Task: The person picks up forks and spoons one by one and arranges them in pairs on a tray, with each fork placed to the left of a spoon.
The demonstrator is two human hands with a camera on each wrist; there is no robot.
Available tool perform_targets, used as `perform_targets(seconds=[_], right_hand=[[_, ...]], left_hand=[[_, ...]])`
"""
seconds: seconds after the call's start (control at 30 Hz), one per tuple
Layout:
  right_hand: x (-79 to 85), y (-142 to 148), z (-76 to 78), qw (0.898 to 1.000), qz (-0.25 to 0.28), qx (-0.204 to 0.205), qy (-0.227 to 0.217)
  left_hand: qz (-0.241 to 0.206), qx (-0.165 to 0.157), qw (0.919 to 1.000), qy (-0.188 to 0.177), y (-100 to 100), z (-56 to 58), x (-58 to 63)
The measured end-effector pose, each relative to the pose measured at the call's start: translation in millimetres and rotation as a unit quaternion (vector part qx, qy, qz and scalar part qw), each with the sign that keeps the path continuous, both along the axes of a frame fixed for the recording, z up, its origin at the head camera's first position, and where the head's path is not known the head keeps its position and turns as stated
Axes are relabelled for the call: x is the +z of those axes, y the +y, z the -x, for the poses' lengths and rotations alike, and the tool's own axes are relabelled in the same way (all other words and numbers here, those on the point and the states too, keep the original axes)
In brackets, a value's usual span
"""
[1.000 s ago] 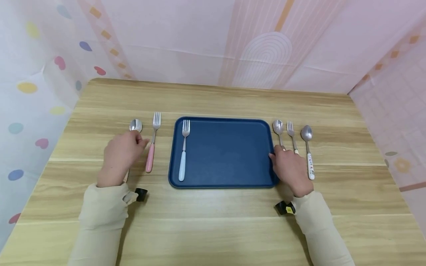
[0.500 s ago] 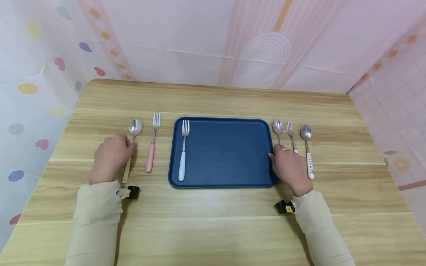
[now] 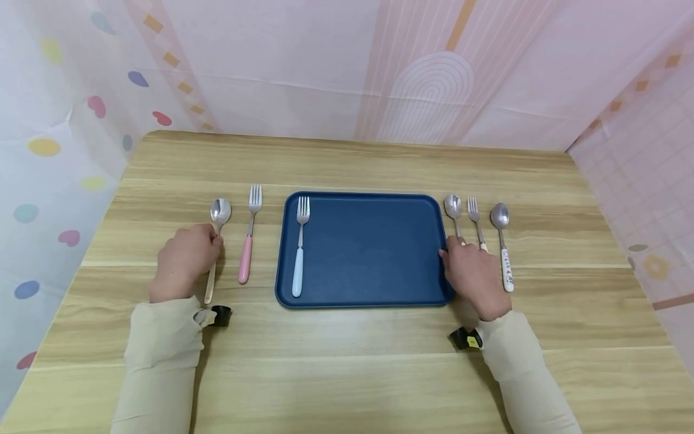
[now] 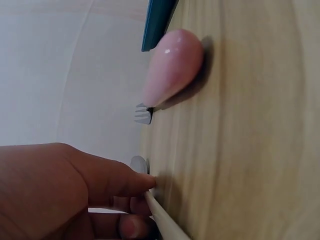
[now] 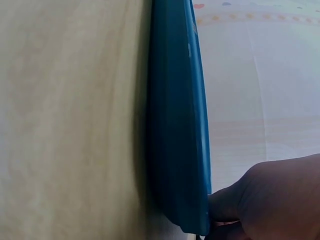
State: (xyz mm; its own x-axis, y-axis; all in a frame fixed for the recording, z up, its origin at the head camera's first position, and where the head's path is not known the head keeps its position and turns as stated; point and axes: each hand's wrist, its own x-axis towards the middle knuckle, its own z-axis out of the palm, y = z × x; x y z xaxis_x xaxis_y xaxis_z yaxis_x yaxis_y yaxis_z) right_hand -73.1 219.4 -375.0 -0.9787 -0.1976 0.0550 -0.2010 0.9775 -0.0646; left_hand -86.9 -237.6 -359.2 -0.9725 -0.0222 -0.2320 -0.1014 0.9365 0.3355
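My left hand (image 3: 187, 259) pinches the beige handle of a spoon (image 3: 211, 284) left of the tray. Thumb and fingers meet on that handle (image 4: 164, 218) in the left wrist view, while the metal bowl points away. A fork with a pink handle (image 3: 246, 259) lies just right of this spoon. My right hand (image 3: 473, 274) holds the right rim of a dark blue tray (image 3: 368, 253), its thumb against the edge in the right wrist view; the other fingers are mostly hidden. On the tray's left side lies a fork with a pale blue handle (image 3: 298, 271).
Right of the tray lie a spoon (image 3: 453, 207), a small fork (image 3: 474, 211) and a spoon with a patterned white handle (image 3: 506, 268). My right hand covers part of the first two handles. A patterned curtain (image 3: 303, 66) borders the wooden table (image 3: 347, 367).
My left hand has moved left and slightly towards me, from between the spoon and pink fork onto the spoon's handle. My right hand and the tray stay put.
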Motion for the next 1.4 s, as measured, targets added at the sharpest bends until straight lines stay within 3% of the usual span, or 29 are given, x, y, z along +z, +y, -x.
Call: perform_targets(seconds=[0.53, 0.7, 0.87, 1.0, 1.4], right_hand=[[-0.7, 0, -0.8, 1.0, -0.005, -0.005, -0.005], [-1.7, -3, -2.4, 1.0, -0.004, -0.004, -0.002], [-1.1, -4, -2.7, 1.0, -0.003, -0.009, 0.005], [-1.8, -6, -2.9, 1.0, 0.0, -0.007, 0.004], [-3.1, -7, -3.7, 1.0, -0.004, -0.012, -0.007]], left_hand=[[-0.016, -0.002, 0.999, 0.042, 1, -0.5, -1.9], [-0.017, -0.014, 0.9969, 0.075, 6, -2.1, 1.5], [-0.039, -0.036, 0.9905, 0.127, 20, -3.4, 7.5], [-0.054, -0.048, 0.9864, 0.148, 33, -4.5, 11.0], [-0.054, -0.095, 0.9846, 0.136, 87, 6.8, 10.3]])
